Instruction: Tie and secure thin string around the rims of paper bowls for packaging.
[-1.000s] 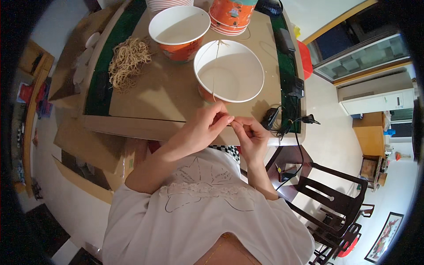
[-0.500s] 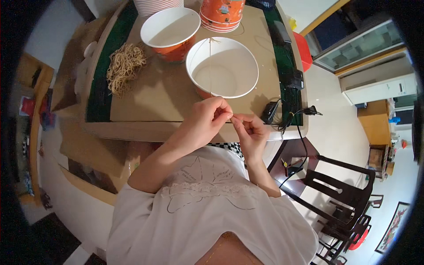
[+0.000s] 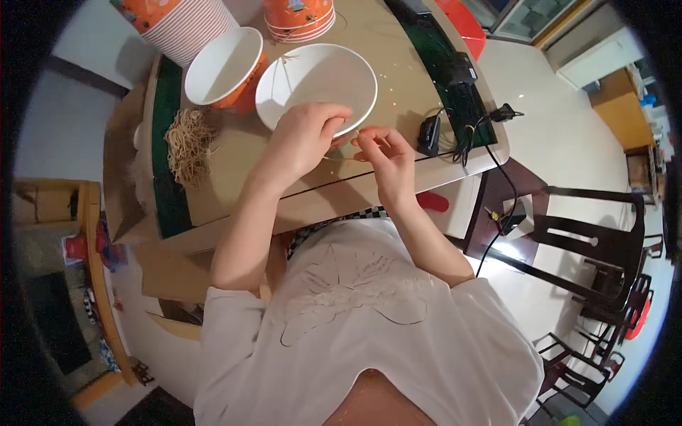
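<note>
A white-lined orange paper tub [image 3: 320, 74] stands open just beyond my hands, a thin tan string [image 3: 285, 58] lying over its far rim. My left hand [image 3: 304, 138] is at the tub's near rim, fingers closed in a pinch that is partly hidden behind the hand. To its right, my right hand [image 3: 389, 155] pinches a thin strand between thumb and forefinger. A fine line of string runs below the fingers between both hands. A loose heap of tan strings [image 3: 188, 148] lies on the left of the table.
Another open tub [image 3: 224, 67] tilts beside a leaning stack of nested tubs [image 3: 186, 32]. A second stack [image 3: 300, 20] stands at the back. Black adapters [image 3: 429, 135] and cables lie along the right of the table [image 3: 398, 92]. Dark wooden chairs [image 3: 586, 241] stand at right.
My hands have moved apart from a joined pinch, and the left now lies closer over the tub's rim. The whole view has shifted and turned, with the table tilted.
</note>
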`<state>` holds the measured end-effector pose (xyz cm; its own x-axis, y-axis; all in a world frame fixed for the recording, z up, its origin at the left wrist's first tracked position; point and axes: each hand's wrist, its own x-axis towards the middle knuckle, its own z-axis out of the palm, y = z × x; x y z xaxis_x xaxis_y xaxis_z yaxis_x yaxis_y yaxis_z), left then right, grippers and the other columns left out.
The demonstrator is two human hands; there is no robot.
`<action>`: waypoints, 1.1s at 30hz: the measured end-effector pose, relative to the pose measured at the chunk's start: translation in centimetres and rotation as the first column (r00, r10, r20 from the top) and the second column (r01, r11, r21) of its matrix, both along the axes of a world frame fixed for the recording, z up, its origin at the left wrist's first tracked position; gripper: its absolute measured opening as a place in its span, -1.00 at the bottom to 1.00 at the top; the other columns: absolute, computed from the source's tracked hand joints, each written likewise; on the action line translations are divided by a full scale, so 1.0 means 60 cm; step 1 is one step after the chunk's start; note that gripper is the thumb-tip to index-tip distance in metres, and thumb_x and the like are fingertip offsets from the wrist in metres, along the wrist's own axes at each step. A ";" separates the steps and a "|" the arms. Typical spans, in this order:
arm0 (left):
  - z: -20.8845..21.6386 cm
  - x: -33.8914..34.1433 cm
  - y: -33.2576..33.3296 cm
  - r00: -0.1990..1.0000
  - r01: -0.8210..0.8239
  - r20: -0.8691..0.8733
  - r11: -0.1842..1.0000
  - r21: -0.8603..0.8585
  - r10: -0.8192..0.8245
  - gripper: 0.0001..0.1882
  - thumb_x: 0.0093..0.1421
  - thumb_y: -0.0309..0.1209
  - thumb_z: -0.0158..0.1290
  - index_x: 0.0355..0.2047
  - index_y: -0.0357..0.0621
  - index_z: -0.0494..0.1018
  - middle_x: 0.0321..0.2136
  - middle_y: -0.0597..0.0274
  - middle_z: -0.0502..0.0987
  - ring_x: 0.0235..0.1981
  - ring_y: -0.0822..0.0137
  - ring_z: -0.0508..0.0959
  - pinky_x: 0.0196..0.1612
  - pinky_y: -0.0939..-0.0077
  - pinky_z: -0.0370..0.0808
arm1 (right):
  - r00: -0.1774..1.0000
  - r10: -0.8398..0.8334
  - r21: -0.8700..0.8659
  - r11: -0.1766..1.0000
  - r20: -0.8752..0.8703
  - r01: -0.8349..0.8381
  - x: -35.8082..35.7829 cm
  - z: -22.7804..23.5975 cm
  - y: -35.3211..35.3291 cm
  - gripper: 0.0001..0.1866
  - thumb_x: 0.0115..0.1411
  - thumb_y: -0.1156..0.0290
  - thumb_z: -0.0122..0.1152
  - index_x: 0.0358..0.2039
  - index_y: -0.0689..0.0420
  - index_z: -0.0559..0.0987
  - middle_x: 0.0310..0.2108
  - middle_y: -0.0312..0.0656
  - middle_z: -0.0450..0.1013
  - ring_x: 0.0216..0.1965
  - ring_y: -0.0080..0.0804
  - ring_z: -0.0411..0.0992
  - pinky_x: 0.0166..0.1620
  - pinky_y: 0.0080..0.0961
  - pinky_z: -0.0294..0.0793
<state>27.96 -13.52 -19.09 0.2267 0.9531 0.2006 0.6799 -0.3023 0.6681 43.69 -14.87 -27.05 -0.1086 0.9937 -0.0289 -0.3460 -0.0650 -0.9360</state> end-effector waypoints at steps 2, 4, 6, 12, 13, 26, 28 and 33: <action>-0.004 0.000 0.004 1.000 0.002 -0.018 0.993 -0.117 -0.004 -0.80 0.17 -0.52 -0.02 -0.21 -0.30 0.50 -0.32 0.04 0.56 -0.27 0.15 0.57 -0.21 0.43 0.45 | 0.999 0.038 0.007 0.999 -0.020 -0.038 -0.001 0.002 0.002 -0.93 0.19 0.49 0.14 -0.33 0.20 0.50 -0.29 -0.29 0.46 -0.25 -0.55 0.45 -0.25 -0.61 0.48; -0.008 0.000 0.005 1.000 0.021 0.004 0.993 -0.117 -0.021 -0.82 0.16 -0.50 -0.02 -0.26 -0.28 0.51 -0.35 0.02 0.55 -0.31 0.10 0.55 -0.25 0.38 0.44 | 0.999 0.048 -0.007 0.999 -0.008 -0.048 -0.002 0.004 0.003 -0.93 0.19 0.49 0.13 -0.33 0.20 0.50 -0.28 -0.28 0.46 -0.26 -0.54 0.45 -0.24 -0.61 0.48; -0.011 -0.003 0.006 0.999 0.035 0.043 0.995 -0.089 -0.031 -0.83 0.14 -0.48 -0.01 -0.30 -0.26 0.53 -0.37 0.00 0.54 -0.35 0.05 0.53 -0.30 0.32 0.43 | 0.998 0.069 0.000 0.998 -0.002 -0.069 -0.004 0.003 0.004 -0.92 0.20 0.48 0.13 -0.33 0.20 0.50 -0.27 -0.28 0.46 -0.26 -0.54 0.46 -0.24 -0.60 0.48; -0.011 -0.012 0.007 0.994 0.066 0.100 0.984 -0.163 -0.051 -0.83 0.14 -0.50 0.00 -0.29 -0.27 0.53 -0.40 0.06 0.53 -0.41 0.15 0.53 -0.32 0.38 0.43 | 0.993 0.063 0.078 0.994 0.101 -0.071 -0.009 -0.009 0.009 -0.95 0.17 0.51 0.15 -0.37 0.22 0.50 -0.26 -0.28 0.45 -0.30 -0.58 0.43 -0.25 -0.62 0.48; -0.010 -0.014 0.006 0.991 0.076 0.118 0.981 -0.180 -0.055 -0.83 0.14 -0.51 0.00 -0.28 -0.27 0.53 -0.41 0.06 0.53 -0.42 0.18 0.52 -0.33 0.40 0.43 | 0.993 0.066 0.085 0.994 0.096 -0.074 -0.009 -0.010 0.009 -0.95 0.17 0.52 0.15 -0.38 0.22 0.50 -0.26 -0.28 0.44 -0.30 -0.58 0.42 -0.25 -0.62 0.47; 0.005 -0.014 0.006 0.992 0.080 0.111 0.965 -0.250 -0.054 -0.88 0.14 -0.52 0.01 -0.36 -0.31 0.50 -0.49 0.10 0.52 -0.50 0.24 0.53 -0.39 0.46 0.44 | 0.993 0.065 0.084 0.994 0.098 -0.074 -0.010 0.002 0.008 -0.92 0.16 0.50 0.18 -0.36 0.23 0.50 -0.33 -0.33 0.44 -0.34 -0.62 0.39 -0.24 -0.66 0.41; 0.004 -0.014 0.008 0.994 0.060 0.102 0.965 -0.254 -0.034 -0.89 0.15 -0.51 0.00 -0.37 -0.31 0.47 -0.49 0.10 0.53 -0.49 0.25 0.54 -0.38 0.44 0.45 | 0.988 0.109 0.060 0.991 0.107 -0.116 -0.008 0.005 0.007 -0.92 0.16 0.50 0.19 -0.35 0.23 0.51 -0.34 -0.33 0.45 -0.35 -0.63 0.39 -0.24 -0.67 0.40; -0.009 -0.019 0.010 0.994 0.014 0.108 0.975 -0.221 0.010 -0.90 0.22 -0.50 -0.04 -0.29 -0.28 0.40 -0.44 0.23 0.53 -0.42 0.45 0.51 -0.32 0.55 0.46 | 0.984 0.073 0.100 0.991 0.162 -0.090 0.011 0.012 0.016 -0.89 0.15 0.48 0.21 -0.35 0.26 0.54 -0.40 -0.27 0.51 -0.35 -0.62 0.46 -0.24 -0.69 0.43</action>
